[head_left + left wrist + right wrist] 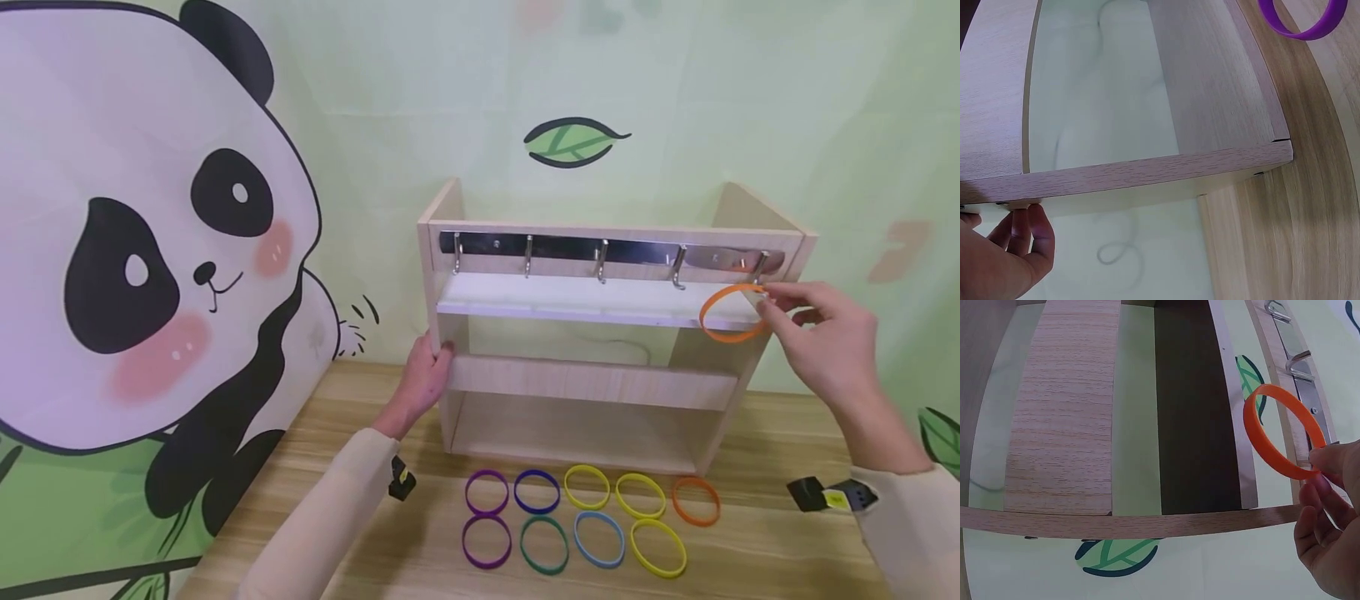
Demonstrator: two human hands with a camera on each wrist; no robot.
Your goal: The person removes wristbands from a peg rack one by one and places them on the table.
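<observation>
My right hand (832,350) pinches an orange silicone wristband (731,338) between thumb and fingertips. That band hangs just below the rightmost hook (761,262) of a metal hook rail (566,248); in the right wrist view the wristband (1259,439) appears beside the rail, its far side unsupported. The rail is fixed along the upper front of a small wooden shelf (592,382). At the shelf's left side panel, my left hand (422,382) grips the edge. In the left wrist view, fingertips of that hand (1010,259) touch the panel's outer face; its thumb is hidden there.
On the wooden table (795,550), in front of the shelf, lie several wristbands in two rows, among them a purple one (486,568), a green one (545,572), a light blue one (600,565) and another orange one (696,524). Behind stands a panda-printed backdrop (420,100).
</observation>
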